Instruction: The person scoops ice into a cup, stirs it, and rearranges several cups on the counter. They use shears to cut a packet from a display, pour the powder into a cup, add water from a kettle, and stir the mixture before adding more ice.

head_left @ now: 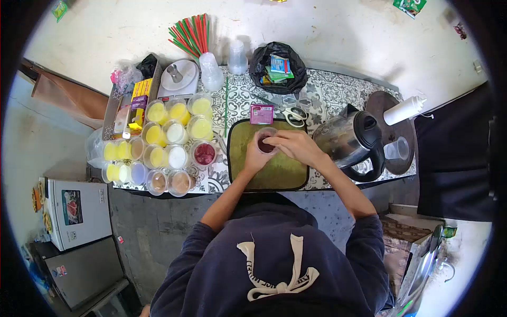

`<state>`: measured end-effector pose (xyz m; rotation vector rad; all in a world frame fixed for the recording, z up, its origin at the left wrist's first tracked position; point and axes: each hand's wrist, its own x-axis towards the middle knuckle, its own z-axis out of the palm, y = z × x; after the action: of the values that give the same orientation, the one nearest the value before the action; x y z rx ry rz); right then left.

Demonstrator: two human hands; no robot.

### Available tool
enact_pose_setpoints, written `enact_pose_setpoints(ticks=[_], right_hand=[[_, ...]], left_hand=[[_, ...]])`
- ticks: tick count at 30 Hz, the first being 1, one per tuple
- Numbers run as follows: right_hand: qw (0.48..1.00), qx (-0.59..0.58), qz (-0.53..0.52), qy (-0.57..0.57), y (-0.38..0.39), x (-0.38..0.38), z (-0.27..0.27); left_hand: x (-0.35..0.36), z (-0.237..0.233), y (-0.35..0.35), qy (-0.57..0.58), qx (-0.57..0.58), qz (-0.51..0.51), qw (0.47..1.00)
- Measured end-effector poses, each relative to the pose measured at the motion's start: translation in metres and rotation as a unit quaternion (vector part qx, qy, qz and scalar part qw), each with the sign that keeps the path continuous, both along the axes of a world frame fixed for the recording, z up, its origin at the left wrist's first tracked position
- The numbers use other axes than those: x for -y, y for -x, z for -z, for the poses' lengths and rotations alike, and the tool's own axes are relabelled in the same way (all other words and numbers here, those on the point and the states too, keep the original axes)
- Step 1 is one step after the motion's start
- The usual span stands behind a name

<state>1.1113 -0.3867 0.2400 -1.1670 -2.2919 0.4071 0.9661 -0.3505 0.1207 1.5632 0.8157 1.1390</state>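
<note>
Both forearms are angling in from the body, elbows bent, wrists meeting over a green mat (285, 177). The left hand (254, 157) is curling closed round the side of a clear cup (265, 143) of dark red stuff, over the mat's far edge. The right hand (297, 146) is arching over the cup, fingers bent down onto its rim; whether they are gripping cannot be told. A kettle (343, 140) is standing just right of the mat.

Steel kettle (343, 140), scissors (297, 113), coloured straws (193, 31); lidded tubs (179, 112), black bag (259, 66)
</note>
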Motion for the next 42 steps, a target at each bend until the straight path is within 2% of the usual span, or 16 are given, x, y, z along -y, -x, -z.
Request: enact_pose_setpoints(ticks=[3, 5, 7, 9, 13, 16, 18, 21, 23, 24, 27, 29, 33, 36, 38, 42], right_hand=[[0.999, 0.006, 0.031, -0.006, 0.001, 0.002, 0.003], [0.996, -0.07, 0.053, 0.033, 0.004, 0.006, 0.003], [0.996, -0.07, 0.041, 0.037, 0.005, 0.01, 0.011], [0.996, -0.071, 0.03, 0.041, 0.004, 0.011, 0.016], [0.999, -0.034, -0.013, -0.027, -0.006, 0.009, 0.021], [0.998, 0.009, -0.03, -0.055, -0.006, 0.013, 0.015], [0.997, 0.029, -0.043, -0.065, -0.004, 0.016, 0.01], [0.999, 0.029, -0.022, -0.031, -0.003, 0.018, 0.009], [0.998, -0.052, 0.0, 0.03, -0.003, 0.017, 0.012], [0.998, -0.052, -0.002, 0.03, -0.003, 0.016, 0.015], [0.998, -0.05, -0.031, -0.022, -0.006, 0.011, 0.02], [0.994, 0.018, -0.078, -0.079, -0.009, 0.007, 0.016], [0.989, 0.054, -0.096, -0.093, -0.007, 0.007, 0.009], [0.991, 0.054, -0.099, -0.071, -0.008, 0.004, 0.003], [0.998, 0.005, -0.045, 0.051, -0.012, 0.004, 0.006], [0.991, -0.07, -0.02, 0.112, -0.012, 0.005, 0.013]], left_hand=[[-0.003, 0.01, -0.001, -0.009, -0.02, -0.006, 1.0], [-0.003, 0.012, 0.0, -0.008, 0.0, 0.003, 1.0], [-0.002, 0.01, 0.001, -0.005, 0.02, 0.013, 1.0], [-0.002, 0.01, 0.002, 0.054, 0.041, 0.035, 0.997], [-0.001, 0.009, 0.002, 0.081, 0.065, 0.043, 0.994], [-0.003, 0.015, 0.0, 0.014, 0.016, 0.02, 1.0], [-0.004, 0.019, -0.001, 0.071, 0.082, 0.042, 0.993], [-0.002, 0.015, 0.001, 0.068, 0.014, 0.021, 0.997], [-0.002, 0.016, 0.001, 0.055, 0.016, 0.018, 0.998], [-0.003, 0.015, 0.001, 0.042, 0.018, 0.016, 0.999], [-0.004, 0.013, 0.003, 0.026, -0.01, 0.019, 0.999], [-0.004, 0.01, 0.003, 0.045, 0.004, 0.022, 0.999], [-0.002, 0.005, 0.004, 0.057, -0.01, 0.025, 0.998], [-0.003, 0.01, 0.001, 0.049, 0.026, 0.031, 0.998], [-0.002, 0.005, 0.004, 0.027, 0.006, 0.024, 0.999], [-0.001, 0.004, 0.003, 0.017, -0.022, 0.015, 1.0]])
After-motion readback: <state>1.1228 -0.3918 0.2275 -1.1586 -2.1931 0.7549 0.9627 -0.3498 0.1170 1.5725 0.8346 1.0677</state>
